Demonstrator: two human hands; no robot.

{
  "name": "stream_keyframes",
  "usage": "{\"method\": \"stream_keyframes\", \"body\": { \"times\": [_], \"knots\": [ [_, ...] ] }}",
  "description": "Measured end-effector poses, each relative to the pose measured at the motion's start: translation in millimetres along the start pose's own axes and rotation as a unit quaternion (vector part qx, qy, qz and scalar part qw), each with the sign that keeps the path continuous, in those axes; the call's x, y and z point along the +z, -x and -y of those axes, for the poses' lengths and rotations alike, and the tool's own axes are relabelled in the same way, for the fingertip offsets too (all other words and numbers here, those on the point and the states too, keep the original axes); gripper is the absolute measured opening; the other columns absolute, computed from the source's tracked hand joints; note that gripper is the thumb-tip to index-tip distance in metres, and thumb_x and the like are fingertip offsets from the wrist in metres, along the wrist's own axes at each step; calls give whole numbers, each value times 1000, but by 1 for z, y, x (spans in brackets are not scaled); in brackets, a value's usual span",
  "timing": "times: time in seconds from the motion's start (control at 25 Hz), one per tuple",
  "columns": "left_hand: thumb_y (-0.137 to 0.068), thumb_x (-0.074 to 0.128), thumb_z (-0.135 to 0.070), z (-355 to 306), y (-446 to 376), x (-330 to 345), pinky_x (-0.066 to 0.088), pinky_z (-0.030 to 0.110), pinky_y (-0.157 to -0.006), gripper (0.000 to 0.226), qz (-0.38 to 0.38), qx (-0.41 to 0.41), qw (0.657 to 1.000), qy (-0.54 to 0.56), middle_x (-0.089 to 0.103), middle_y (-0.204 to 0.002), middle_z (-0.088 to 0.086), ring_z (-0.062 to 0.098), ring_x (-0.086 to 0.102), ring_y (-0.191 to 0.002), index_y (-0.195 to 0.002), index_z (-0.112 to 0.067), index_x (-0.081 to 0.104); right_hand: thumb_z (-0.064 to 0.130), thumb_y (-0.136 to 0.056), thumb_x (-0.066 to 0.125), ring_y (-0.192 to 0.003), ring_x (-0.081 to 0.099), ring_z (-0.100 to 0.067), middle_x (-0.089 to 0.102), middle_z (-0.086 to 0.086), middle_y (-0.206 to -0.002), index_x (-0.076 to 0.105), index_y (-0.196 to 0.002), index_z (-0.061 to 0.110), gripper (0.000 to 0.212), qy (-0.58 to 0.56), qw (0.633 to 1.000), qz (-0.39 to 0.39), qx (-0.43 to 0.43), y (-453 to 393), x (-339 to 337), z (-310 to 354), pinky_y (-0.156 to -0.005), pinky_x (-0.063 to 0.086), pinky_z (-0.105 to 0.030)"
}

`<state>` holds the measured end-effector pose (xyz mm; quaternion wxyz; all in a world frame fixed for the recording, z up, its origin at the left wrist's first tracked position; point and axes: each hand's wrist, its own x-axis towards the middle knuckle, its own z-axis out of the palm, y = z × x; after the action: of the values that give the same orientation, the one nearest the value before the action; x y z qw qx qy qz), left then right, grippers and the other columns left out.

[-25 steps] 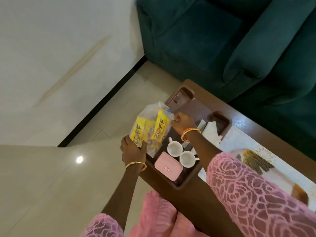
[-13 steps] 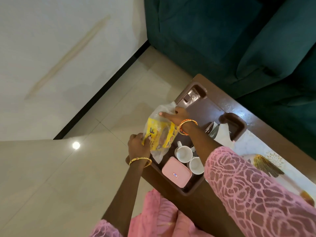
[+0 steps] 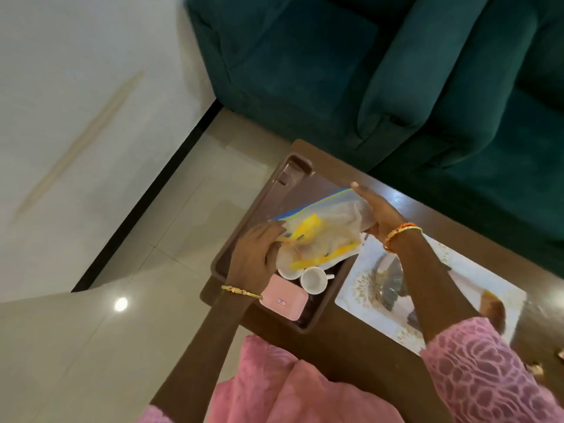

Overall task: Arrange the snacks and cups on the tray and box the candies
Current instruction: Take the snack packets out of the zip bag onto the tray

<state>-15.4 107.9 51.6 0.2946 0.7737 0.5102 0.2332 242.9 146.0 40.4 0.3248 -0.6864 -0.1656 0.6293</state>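
both hands, left hand (image 3: 254, 250) and right hand (image 3: 377, 213), gripped opposite ends of the snack bag (image 3: 320, 236) above the tray (image 3: 244, 227), over two cups (image 3: 312, 279).

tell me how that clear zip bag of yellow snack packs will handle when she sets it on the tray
Probably floppy: the clear zip bag sags between the left hand and the right hand. Its film looks smooth, so it may slip. The loose yellow packs inside could shift, and it hangs right over the white cups.
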Motion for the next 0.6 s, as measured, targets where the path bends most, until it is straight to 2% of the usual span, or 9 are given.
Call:
{"method": "stream_keyframes", "body": {
  "times": [0.04,0.08,0.16,0.2,0.36,0.4,0.48,0.56,0.6],
  "knots": [
    [-81,43,-13,-13,0,9,49,36,-91,34,22,19,1000,0,70,-108,18,34,65,-101,-101,-1,67,30,-89,56,-72,63,-15,69,-1,-80,65,-102,15,22,-1,1000,-21,2,13,-19,-8,-67,53,-30],
    [-80,42,-14,-26,3,20,50,42,-92,35,45,30,999,3,70,-108,18,35,64,-102,-100,-1,67,21,-89,55,-73,63,-21,69,-8,-84,65,-105,7,23,3,999,-38,3,25,-39,-17,-70,53,-34],
    [-79,46,-8,-53,12,46,50,47,-91,28,89,50,995,3,69,-110,16,34,63,-105,-95,-2,68,9,-86,55,-88,61,-32,65,-19,-103,63,-110,-2,27,9,998,-61,9,52,-85,-46,-84,51,-45],
    [-77,50,-3,-66,19,61,49,48,-91,23,110,58,992,-2,67,-114,14,33,62,-107,-91,-4,68,4,-84,55,-94,59,-33,64,-21,-107,63,-110,-3,28,1,998,-67,10,67,-105,-61,-86,51,-46],
    [-69,61,0,-113,56,114,49,48,-89,11,159,112,978,-70,62,-122,16,36,57,-113,-75,-9,64,-13,-77,45,-80,66,-29,72,-18,-91,68,-91,1,31,-98,990,-101,-26,130,-169,-122,-58,58,-24],
    [-65,64,1,-121,65,125,50,47,-84,11,160,132,974,-95,64,-118,18,37,60,-109,-71,-9,63,-9,-80,44,-79,68,-31,73,-19,-91,66,-94,3,30,-163,984,-75,-12,144,-183,-138,-59,59,-25],
    [-57,69,2,-131,85,143,53,44,-74,16,169,160,962,-142,67,-107,19,38,64,-97,-66,-10,62,19,-88,41,-84,70,-34,72,-22,-99,64,-104,8,30,-281,959,10,28,168,-208,-166,-71,60,-35],
    [-52,74,2,-139,103,157,54,40,-64,22,184,168,951,-185,68,-90,16,34,66,-80,-65,-11,61,45,-89,36,-89,68,-37,71,-21,-104,68,-102,12,47,-304,950,55,50,179,-226,-190,-78,57,-43],
    [-50,75,3,-144,110,164,53,38,-57,24,194,160,948,-197,65,-81,14,32,64,-70,-65,-11,61,46,-89,37,-88,67,-36,72,-19,-100,67,-103,9,49,-298,950,63,64,181,-230,-200,-77,57,-43]
  ]
}}
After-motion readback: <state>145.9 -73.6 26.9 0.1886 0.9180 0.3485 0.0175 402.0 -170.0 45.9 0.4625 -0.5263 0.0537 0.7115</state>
